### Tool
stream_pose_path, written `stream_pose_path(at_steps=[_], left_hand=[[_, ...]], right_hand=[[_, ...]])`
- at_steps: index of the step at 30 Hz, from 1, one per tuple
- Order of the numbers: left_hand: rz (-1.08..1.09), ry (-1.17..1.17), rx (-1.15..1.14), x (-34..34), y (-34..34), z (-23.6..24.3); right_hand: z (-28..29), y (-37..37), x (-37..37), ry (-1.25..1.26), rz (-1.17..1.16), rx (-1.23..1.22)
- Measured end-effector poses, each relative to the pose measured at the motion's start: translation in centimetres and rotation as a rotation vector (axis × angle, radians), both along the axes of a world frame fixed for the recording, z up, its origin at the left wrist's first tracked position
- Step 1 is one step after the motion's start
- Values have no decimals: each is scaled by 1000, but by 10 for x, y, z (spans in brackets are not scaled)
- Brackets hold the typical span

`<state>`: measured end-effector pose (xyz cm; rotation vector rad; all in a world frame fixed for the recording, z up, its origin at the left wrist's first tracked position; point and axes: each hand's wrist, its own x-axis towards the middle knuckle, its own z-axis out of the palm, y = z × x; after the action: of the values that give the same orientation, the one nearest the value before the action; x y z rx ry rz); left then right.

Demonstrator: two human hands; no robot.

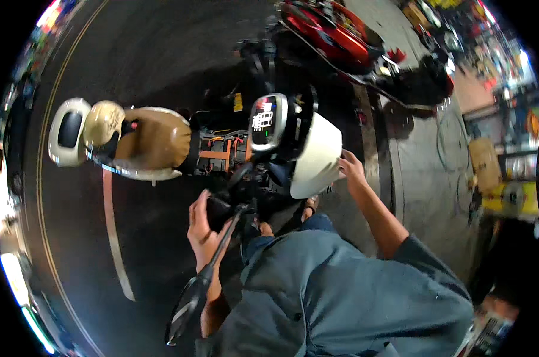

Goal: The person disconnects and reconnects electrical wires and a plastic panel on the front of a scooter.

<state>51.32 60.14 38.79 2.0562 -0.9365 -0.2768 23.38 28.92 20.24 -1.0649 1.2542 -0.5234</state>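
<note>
A scooter stands across in front of me, its cream front cover (320, 157) on the right and its lit dashboard (268, 122) in the middle. My left hand (205, 235) curls round the end of the black handlebar grip (220, 206), beside the stem of a black mirror (189, 306). On the outer edge of the cover, my right hand (354, 171) has its fingers bent against the rim; their tips are partly hidden. Between dashboard and seat, the body is uncovered, showing an orange frame (215, 154) and wiring.
The brown seat (153, 140) carries a cream helmet (105, 122) at its rear. A red scooter (341, 41) is parked at the far right. Beyond the kerb lie a hose (441, 140) and a cardboard box (485, 162). My feet (265, 228) are close beside the scooter.
</note>
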Motion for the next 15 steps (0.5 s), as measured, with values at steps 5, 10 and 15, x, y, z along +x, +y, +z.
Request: stream_pose_path(at_steps=[5,10,15], left_hand=[[171,-192,12,-28,2,-8],[299,-223,313,-64,20,11],[96,-178,355,-92,-48,38]], right_hand=[[1,6,6,-24,88,-116],[23,8,-8,-36,125,-181],[3,2,-20,13,273,-253]])
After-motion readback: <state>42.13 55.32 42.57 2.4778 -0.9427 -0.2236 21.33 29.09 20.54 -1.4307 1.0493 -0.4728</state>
